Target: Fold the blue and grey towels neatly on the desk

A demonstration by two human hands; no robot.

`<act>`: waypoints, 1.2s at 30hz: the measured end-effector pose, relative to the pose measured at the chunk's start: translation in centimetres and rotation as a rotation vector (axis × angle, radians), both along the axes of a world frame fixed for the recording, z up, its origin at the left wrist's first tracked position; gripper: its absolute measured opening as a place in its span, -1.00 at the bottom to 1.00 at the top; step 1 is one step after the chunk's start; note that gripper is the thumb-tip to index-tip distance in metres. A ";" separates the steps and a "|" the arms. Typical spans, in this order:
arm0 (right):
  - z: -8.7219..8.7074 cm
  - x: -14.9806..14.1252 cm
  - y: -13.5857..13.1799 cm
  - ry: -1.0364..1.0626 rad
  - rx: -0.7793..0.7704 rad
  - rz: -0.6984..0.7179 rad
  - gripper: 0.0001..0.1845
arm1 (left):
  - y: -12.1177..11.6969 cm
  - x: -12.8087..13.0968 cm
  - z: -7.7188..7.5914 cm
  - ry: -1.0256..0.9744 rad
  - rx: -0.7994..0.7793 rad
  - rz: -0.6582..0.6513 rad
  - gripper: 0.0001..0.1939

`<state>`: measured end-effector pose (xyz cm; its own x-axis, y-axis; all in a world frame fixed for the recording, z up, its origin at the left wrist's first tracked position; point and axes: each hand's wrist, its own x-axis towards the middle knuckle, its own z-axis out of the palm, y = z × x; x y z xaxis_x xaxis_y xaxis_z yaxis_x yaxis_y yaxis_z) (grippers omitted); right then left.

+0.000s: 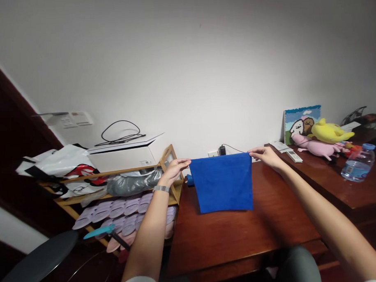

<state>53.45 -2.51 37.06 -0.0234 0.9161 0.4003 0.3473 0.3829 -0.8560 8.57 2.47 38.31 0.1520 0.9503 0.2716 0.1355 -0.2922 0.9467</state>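
Spreading the blue cloth (223,183) above the table (214,247) seems underway, left hand (175,170) and right hand (266,156) pinching its top corners; next likely needs even tension.

Blue cloth (222,183): plain, roughly rectangular
Cloth state: spread out
Cloth pose: hanging from both upper corners
Place: above the worktop (216,234)

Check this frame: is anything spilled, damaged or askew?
Nothing looks spilled or damaged. Mildly untidy: a black cable loops loosely atop the white box, and the yellow plush toy lies across the pink one. The blue cloth hangs between the left hand and right hand.
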 end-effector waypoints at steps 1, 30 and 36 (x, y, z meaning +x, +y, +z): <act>-0.1 0.0 -0.2 0.003 -0.003 -0.004 -0.52 | -0.1 0.1 -0.3 -0.014 0.006 0.009 -0.40; -13.0 -0.3 2.9 -0.002 -0.098 -0.118 -0.54 | 0.9 2.8 -10.9 0.185 -0.130 0.097 -0.59; -23.9 -4.2 7.8 -0.032 -0.243 -0.268 -0.75 | 5.0 4.8 -23.4 0.301 -0.210 0.302 -0.80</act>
<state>49.27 5.27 13.13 0.2215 0.9597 0.1732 0.4363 0.0614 -0.8977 13.35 7.50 14.87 -0.0970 0.9938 0.0547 0.4620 -0.0037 0.8869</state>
